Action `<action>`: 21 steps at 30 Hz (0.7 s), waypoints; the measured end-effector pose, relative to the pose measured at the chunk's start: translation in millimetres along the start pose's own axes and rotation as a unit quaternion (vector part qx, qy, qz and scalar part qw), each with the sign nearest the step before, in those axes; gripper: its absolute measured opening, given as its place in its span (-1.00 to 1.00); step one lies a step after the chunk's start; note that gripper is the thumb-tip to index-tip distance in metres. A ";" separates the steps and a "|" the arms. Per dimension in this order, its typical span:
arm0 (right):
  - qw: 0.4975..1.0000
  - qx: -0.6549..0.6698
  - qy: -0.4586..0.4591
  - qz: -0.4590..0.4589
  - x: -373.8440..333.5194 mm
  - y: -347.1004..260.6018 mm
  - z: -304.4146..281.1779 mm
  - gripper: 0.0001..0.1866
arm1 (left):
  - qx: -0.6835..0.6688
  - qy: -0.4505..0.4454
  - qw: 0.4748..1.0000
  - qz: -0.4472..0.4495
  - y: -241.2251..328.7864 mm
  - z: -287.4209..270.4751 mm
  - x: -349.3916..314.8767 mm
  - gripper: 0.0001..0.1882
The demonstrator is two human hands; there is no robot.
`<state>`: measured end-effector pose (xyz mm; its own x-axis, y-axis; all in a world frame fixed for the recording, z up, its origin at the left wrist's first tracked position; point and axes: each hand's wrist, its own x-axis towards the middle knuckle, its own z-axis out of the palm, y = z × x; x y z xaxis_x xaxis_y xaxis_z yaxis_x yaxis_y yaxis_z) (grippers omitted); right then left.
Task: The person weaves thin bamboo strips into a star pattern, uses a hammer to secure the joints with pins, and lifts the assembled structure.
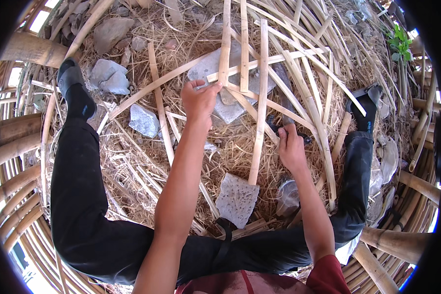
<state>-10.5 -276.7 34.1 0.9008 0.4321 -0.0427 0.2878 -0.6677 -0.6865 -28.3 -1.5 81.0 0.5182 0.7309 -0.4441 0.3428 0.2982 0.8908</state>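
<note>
My left hand (200, 102) is closed, thumb and fingers pinching the lower end of a pale bamboo strip (225, 44) above a flat grey stone slab (230, 111). Other bamboo strips cross just beside those fingertips. My right hand (293, 151) is closed at the lower end of a dark, long, flat knife-like tool (285, 93), whose grip is mostly hidden by the fingers. Between the hands a long bamboo strip (260, 108) runs from the slab down to a pitted grey stone (237, 198).
Many more bamboo strips (304, 88) lie crossed over fibrous shavings (147, 181). Rough stones (109, 77) lie at the left, near my dark shoe (72, 78). My outstretched legs (78, 176) flank the work. Bamboo poles (397, 242) edge both sides; a green plant (399, 43) grows at far right.
</note>
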 end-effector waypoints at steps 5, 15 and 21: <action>1.000 -0.003 0.004 -0.011 1.1 -1.1 -3.7 -0.85 | -0.058 -0.024 0.998 -0.030 -6.8 1.4 4.9 -0.50; 0.998 0.013 -0.034 -0.056 12.0 -6.7 -9.6 -0.86 | -0.098 -0.061 0.991 -0.074 -19.2 -2.4 18.6 -0.64; 0.996 -0.024 -0.033 -0.083 16.5 -7.2 -16.3 -0.87 | -0.089 -0.058 0.992 -0.066 -16.9 -2.9 30.0 -0.61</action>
<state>7.6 -274.7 50.1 0.8164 0.5771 0.0201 0.4481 -0.6114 -0.6522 -20.8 17.1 52.9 0.5690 0.6057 -0.5562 0.2743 0.4979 0.8227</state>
